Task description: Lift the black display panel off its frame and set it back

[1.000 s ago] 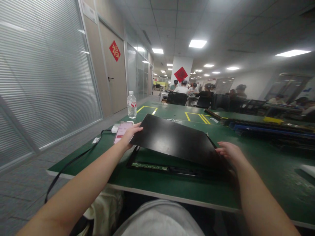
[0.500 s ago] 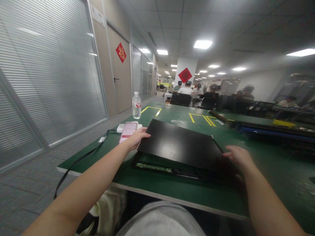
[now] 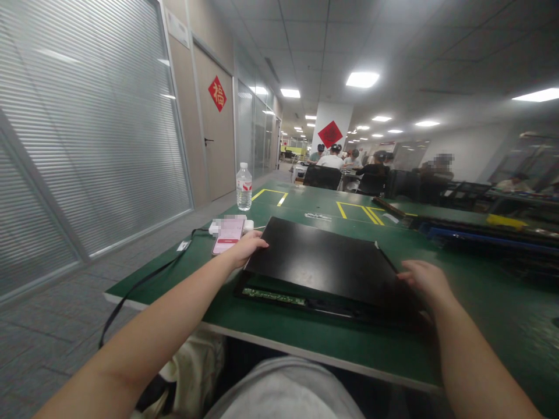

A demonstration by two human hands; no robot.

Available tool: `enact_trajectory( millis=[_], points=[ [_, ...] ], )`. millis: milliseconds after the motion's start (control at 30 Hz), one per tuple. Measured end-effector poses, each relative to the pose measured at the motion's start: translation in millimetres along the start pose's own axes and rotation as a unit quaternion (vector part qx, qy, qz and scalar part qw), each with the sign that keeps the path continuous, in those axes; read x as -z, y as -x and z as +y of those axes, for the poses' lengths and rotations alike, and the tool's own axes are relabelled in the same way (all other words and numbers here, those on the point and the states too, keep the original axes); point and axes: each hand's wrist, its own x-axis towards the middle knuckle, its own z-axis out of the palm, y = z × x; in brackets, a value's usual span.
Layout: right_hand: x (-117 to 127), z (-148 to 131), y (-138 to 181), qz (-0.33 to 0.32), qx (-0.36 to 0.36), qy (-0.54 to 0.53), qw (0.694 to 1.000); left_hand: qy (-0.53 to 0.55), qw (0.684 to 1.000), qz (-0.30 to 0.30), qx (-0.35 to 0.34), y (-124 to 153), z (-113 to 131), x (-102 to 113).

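Observation:
A flat black panel, like a display screen [image 3: 321, 262], lies slightly askew over a dark frame on the green table. Along the frame's near side a green circuit board strip [image 3: 273, 296] shows, with a black strip [image 3: 334, 307] to its right. My left hand [image 3: 250, 247] grips the panel's left edge, thumb on top and fingers beneath. At the right edge, my right hand [image 3: 421, 278] holds the panel between thumb and fingers. What lies under the panel is hidden.
Left of the panel rest a phone [image 3: 227, 237] and a white adapter [image 3: 215, 227] with a black cable [image 3: 148, 278]. Behind them stands a water bottle [image 3: 244, 187]. Dark panels [image 3: 471, 230] are stacked at the right. Several people sit at far tables.
The panel's far left side has come down a little, closer to the frame, and both hands have stayed on its edges. The view has shifted slightly.

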Motion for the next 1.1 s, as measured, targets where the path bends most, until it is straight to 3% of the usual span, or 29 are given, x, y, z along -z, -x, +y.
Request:
enact_trajectory(
  millis=[1100],
  points=[
    [-0.7, 12.1, -13.9, -0.005, 0.058, 0.168, 0.984, -0.058, 0.998, 0.021, 0.002, -4.8, -8.4, 4.6]
  ],
)
